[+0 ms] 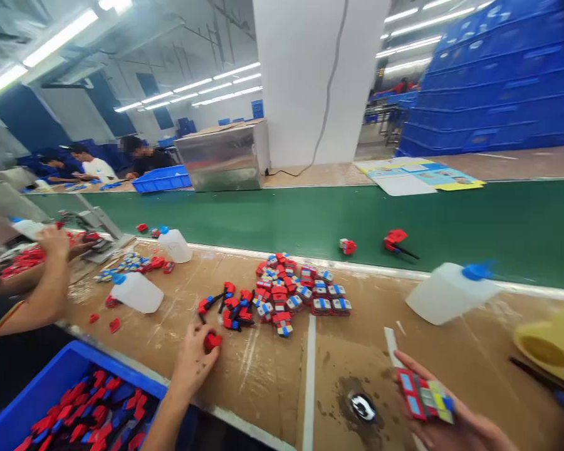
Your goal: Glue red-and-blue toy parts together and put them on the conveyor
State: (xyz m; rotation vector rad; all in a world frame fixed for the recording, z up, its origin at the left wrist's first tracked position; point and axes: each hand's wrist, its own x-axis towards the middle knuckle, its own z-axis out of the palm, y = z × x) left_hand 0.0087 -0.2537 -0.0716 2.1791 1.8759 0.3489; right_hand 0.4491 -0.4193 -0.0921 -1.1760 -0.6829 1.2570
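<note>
My left hand (pixel 195 360) has its fingers curled round a red part (pixel 212 341) on the brown bench, just below several red parts with black stems (pixel 237 310). To the right of those lies a heap of red, grey and blue blocks (pixel 279 285); some at its right side sit in neat rows. At the lower right my right hand (pixel 444 407) holds a red, grey and yellow toy piece (pixel 423 396) with pale blue windows. A white strip (pixel 390 344) shows beside its fingertips. A shiny round spot (pixel 363 407) with dark stains lies left of that hand.
White bottles with blue caps stand or lie at left (pixel 138 292) and right (pixel 446 294). A blue bin (pixel 75 357) of red parts is lower left. Another person's arm (pixel 51 282) works at far left. Behind runs a green belt (pixel 272 219) with two red pieces. A yellow container (pixel 552 344) is far right.
</note>
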